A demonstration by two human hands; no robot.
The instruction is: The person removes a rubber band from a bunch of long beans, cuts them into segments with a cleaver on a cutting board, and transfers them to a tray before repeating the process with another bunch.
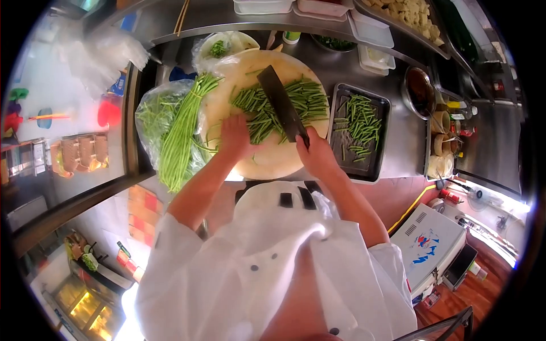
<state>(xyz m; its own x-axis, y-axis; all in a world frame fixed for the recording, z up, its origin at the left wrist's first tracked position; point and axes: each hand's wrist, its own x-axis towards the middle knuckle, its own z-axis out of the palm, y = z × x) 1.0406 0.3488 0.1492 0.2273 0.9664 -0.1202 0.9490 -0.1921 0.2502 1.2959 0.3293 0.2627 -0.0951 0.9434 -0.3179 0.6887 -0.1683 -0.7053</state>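
My right hand (316,152) is closed around the handle of a cleaver (278,99). The wide dark blade slants up and left over a pile of cut long beans (310,99) on a round cutting board (278,166). At the pile's left edge, my left hand (234,136) lies on the board, fingers stretched toward the cut pieces. Its fingertips look slightly smeared. Left of the board, a bundle of whole long beans (183,133) rests on a clear plastic bag (149,113). A dark rectangular tray (369,166) to the right holds more cut pieces.
A bowl (244,41) with chopped greens stands behind the board. A metal bowl of dark sauce (419,91) and several seasoning containers (441,145) are at the right. Overhead at the back runs a steel shelf (216,25) carrying white tubs (263,7).
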